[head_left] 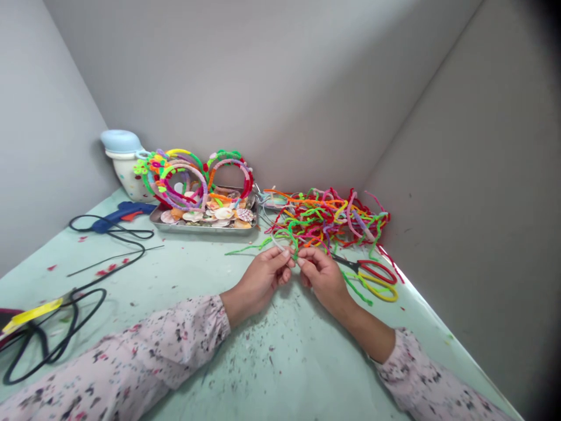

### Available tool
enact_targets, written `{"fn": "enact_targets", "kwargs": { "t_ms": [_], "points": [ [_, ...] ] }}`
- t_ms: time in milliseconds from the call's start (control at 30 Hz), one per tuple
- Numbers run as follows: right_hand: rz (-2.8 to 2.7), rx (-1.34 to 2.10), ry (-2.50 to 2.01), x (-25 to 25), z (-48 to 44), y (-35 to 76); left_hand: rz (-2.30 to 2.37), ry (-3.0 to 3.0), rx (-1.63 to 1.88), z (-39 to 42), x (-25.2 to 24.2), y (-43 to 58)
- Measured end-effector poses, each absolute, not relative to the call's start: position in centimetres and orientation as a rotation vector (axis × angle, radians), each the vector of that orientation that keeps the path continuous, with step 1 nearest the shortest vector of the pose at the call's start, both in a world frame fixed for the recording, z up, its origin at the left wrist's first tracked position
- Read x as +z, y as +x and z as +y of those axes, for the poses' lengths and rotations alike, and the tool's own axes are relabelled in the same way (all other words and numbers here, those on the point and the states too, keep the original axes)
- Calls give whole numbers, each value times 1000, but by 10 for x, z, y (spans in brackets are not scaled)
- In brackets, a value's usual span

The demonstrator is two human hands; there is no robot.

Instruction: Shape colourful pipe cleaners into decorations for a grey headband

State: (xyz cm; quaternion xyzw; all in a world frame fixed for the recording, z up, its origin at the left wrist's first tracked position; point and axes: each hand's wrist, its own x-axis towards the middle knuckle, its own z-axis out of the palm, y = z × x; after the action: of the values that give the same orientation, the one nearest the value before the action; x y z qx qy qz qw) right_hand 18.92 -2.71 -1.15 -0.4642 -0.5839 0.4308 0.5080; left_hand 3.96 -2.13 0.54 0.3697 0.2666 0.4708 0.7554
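Note:
Near the middle of the table, my left hand [262, 275] is closed in a pinch on a thin whitish band [276, 241] that curves up and away from the fingers. Close beside it, my right hand [325, 276] pinches a green pipe cleaner [295, 252] against the band's end; the exact contact is hidden by the fingertips. Just beyond both hands lies a tangled heap of coloured pipe cleaners [326, 216]. Scissors [379, 279] with red and yellow handles rest to the right of my right hand, over a loose green strand.
A metal tray [205, 230] holds seashells [221, 215], with several pipe-cleaner-wrapped headbands [184, 175] standing on it. Left of it are a blue glue gun [120, 215], its looping black cord [142, 251], and a white bottle with a blue lid [125, 166]. Grey walls enclose the table.

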Motion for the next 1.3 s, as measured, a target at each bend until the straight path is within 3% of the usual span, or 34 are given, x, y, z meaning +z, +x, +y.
{"fn": "enact_targets", "kwargs": {
  "t_ms": [333,567,900,1300],
  "points": [
    [-1398,1026,-1139,-11,-27,189,610,854,1033,-23,6,41],
    [-1408,926,-1197,-10,-27,189,866,1007,1265,-26,12,38],
    [-1480,931,-1198,-7,-30,189,750,1293,1100,-41,24,38],
    [-1434,939,-1164,-6,-30,189,815,1715,1527,-45,27,32]
  ]
}}
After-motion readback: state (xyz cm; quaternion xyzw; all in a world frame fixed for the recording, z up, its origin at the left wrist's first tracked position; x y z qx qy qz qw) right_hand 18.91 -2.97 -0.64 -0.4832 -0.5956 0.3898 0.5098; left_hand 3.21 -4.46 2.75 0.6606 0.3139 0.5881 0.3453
